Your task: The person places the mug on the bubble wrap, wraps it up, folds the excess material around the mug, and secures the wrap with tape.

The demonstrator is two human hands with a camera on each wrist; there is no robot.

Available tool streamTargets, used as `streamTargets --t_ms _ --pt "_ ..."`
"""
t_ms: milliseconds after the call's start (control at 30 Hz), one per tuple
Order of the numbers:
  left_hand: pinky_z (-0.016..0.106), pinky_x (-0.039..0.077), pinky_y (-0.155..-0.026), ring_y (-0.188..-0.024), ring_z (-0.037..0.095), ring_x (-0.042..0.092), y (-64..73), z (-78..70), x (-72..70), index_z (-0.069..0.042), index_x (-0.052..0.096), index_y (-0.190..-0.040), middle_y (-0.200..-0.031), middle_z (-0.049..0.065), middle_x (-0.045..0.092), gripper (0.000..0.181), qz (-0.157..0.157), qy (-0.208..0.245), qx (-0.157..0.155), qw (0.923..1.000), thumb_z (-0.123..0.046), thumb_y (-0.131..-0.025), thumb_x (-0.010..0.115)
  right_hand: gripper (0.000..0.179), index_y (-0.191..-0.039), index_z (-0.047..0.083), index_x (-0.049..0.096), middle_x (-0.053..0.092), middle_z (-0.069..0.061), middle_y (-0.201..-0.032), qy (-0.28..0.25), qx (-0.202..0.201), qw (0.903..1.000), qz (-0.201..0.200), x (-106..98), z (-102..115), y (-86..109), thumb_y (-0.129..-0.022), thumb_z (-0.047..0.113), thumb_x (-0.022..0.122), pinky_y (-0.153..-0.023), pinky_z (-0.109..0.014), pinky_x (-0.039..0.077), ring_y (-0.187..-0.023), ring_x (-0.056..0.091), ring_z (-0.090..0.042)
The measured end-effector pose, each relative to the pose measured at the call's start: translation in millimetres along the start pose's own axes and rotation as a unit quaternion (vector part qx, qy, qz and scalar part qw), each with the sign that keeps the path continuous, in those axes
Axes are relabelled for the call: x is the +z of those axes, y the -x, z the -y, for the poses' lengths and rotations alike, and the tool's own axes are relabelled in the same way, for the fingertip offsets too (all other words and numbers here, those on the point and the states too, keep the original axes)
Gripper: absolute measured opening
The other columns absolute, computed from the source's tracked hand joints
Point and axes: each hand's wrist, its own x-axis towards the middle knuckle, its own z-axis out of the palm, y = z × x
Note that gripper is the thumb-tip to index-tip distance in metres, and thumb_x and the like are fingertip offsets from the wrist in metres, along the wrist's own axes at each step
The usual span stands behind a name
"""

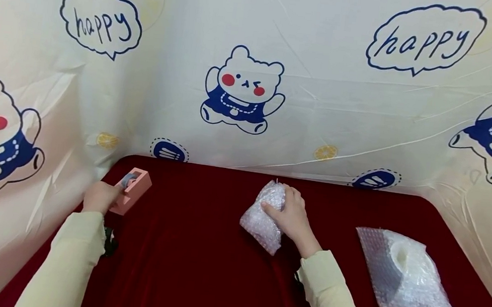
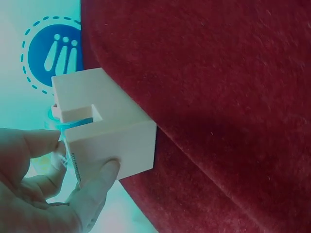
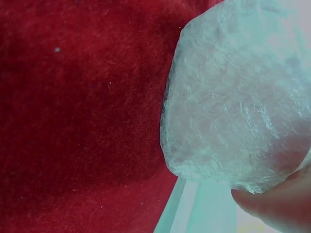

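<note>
At the table's left edge my left hand (image 1: 102, 197) is at a pink tape dispenser (image 1: 133, 192) with a bluish roll of tape in it. In the left wrist view one fingertip presses the side of the dispenser (image 2: 114, 145), while other fingers (image 2: 46, 141) curl by the tape end at its cutting edge. My right hand (image 1: 291, 214) grips a bubble-wrapped package (image 1: 263, 221) near the middle back of the table. Its thumb lies across the wrap in the head view. The right wrist view shows the package (image 3: 233, 102) close up; whatever is inside is hidden by the wrap.
A larger bubble wrap pouch (image 1: 422, 290) with a white, round-ended thing inside lies at the right. Dark red cloth (image 1: 187, 268) covers the table. White printed curtains (image 1: 314, 110) hang close behind it and at both sides.
</note>
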Motion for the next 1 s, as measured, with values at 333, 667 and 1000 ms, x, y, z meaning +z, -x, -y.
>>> streamTargets --t_ms 333,667,1000 --pt "0.027 0.045 -0.057 -0.061 0.014 0.057 7.5 2.2 -5.9 0.016 0.06 -0.113 -0.073 0.014 0.064 0.055 0.028 0.064 -0.026 0.9972 -0.032 -0.094 0.04 0.084 -0.148 0.003 0.025 0.025 -0.022 -0.151 0.002 -0.005 1.0 0.003 2 1 -0.7 -0.086 0.043 0.064 -0.111 -0.059 0.029 -0.141 0.021 -0.04" --pt "0.044 0.041 -0.075 -0.094 0.043 0.047 12.8 -8.9 -7.3 0.017 0.057 -0.105 -0.111 0.038 0.053 0.061 -0.001 -0.043 -0.029 0.9987 -0.036 -0.095 0.029 0.084 -0.149 0.001 0.023 0.023 -0.023 -0.152 -0.003 -0.007 1.0 0.004 -1 1 2.2 -0.087 0.042 0.063 -0.111 -0.06 0.028 -0.141 0.02 -0.04" --pt "0.042 0.044 -0.073 -0.091 0.04 0.045 17.4 -18.6 -8.7 0.019 0.052 -0.109 -0.1 0.034 0.049 0.057 0.002 0.018 -0.092 0.9956 -0.034 -0.092 0.043 0.083 -0.148 0.0 0.024 0.024 -0.024 -0.151 -0.004 -0.016 0.9999 -0.001 0 0 2.5 -0.087 0.041 0.063 -0.11 -0.06 0.029 -0.141 0.02 -0.042"
